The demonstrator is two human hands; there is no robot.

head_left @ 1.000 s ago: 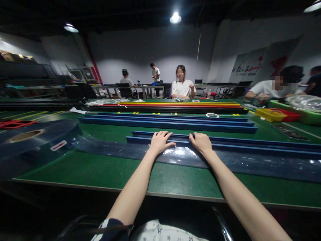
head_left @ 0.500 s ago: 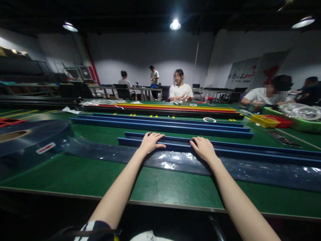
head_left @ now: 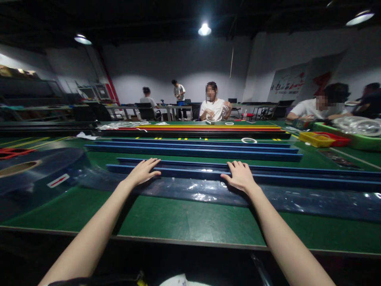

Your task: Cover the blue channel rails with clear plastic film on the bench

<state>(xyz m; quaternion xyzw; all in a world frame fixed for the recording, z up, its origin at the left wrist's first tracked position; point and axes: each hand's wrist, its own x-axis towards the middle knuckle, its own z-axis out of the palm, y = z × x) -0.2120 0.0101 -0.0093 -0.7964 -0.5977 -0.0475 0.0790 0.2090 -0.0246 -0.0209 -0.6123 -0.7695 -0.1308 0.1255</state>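
A long blue channel strip with raised edges lies across the bench, over a flat clear plastic film. My left hand is on the strip near its left end, fingers over the near edge and thumb on the front side, gripping it. Farther right, my right hand rests on the same strip with fingers spread and thumb held apart. The film runs left to a large roll with a cardboard core and a red arrow label. The strip's right end is outside the view.
Behind it lie more blue strips, then red, yellow and black ones. A white ring, a yellow tray and a green bin are on the bench. A person sits opposite; another is at right.
My left hand and the blue channel strip have shifted left. My right hand stays in about the same place, its thumb now farther out. The person opposite has raised a hand.
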